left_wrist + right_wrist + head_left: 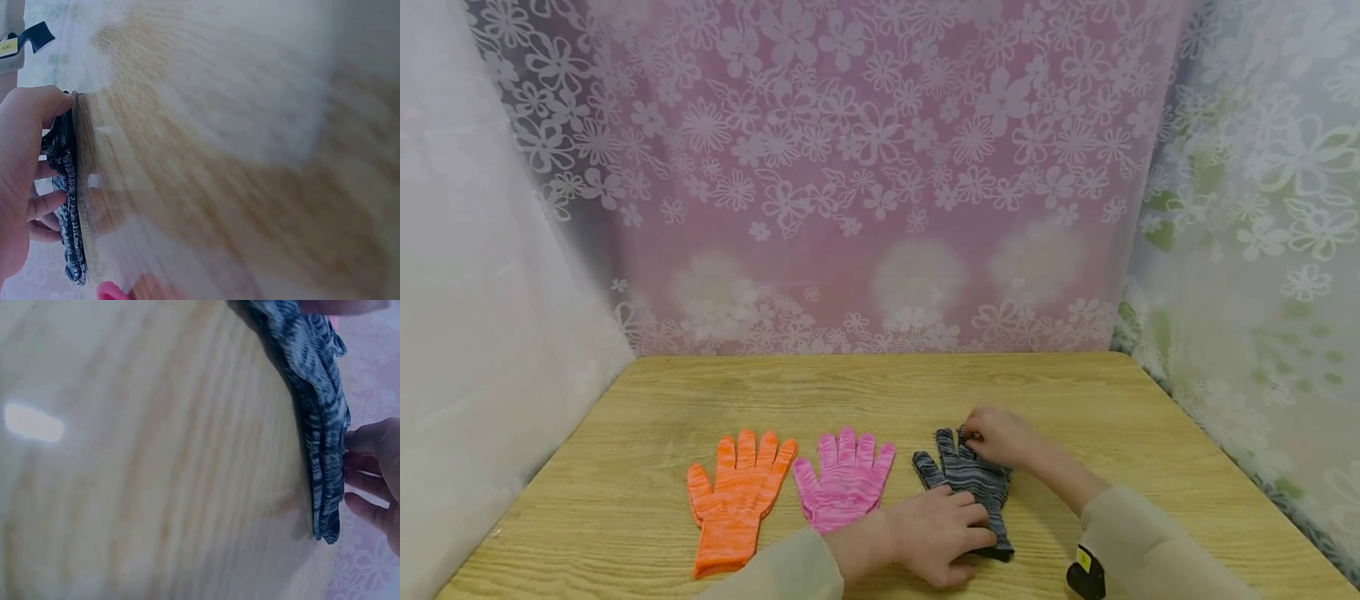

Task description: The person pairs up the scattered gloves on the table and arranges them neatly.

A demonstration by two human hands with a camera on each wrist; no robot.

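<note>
A dark grey striped knit glove [981,482] lies flat at the right of the row, its fingers pointing away. My left hand [936,533] rests over its lower part near the cuff; in the left wrist view the thumb touches the glove's edge and the other fingers lie relaxed against it. At the far end, my right hand [1000,437] pinches one of the glove's fingers, bent fingertips covering part of it. The right wrist view shows the right hand's fingertips [359,439] against the dark knit [319,425].
Left of it lie a pink knit glove [846,479], its cuff hidden by my left forearm, and an orange knit glove [737,500]. All are on a wood-grain table [850,383]. A flowered pink curtain [880,167] hangs behind, with pale sheets at both sides.
</note>
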